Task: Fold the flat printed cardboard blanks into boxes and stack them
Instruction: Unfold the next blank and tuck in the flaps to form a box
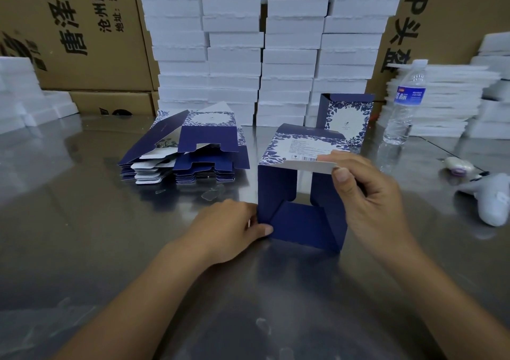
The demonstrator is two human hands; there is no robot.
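Half-folded navy floral-print cardboard box (300, 194) on steel table (110, 249), my left hand (231, 227) pinching its lower-left corner, my right hand (364, 194) pinching its white top flap, flat navy blanks pile (182, 152) left of it.

Even light, table (82, 249) glare, bowed edges

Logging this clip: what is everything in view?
Half-folded navy printed cardboard box: one, navy-white, centre.
Flat navy printed cardboard blanks: one pile, navy, left.
Upright navy floral cardboard box: one, navy-white, behind.
White foam blocks: many, white, stacked at back.
Brown corrugated cartons: several, brown, back.
Clear plastic water bottle: one, blue label, right.
White handheld device: one, white, far right.
Steel table: one, grey, underneath.
Hands: two; left hand grips box's lower corner, right hand pinches its white flap.
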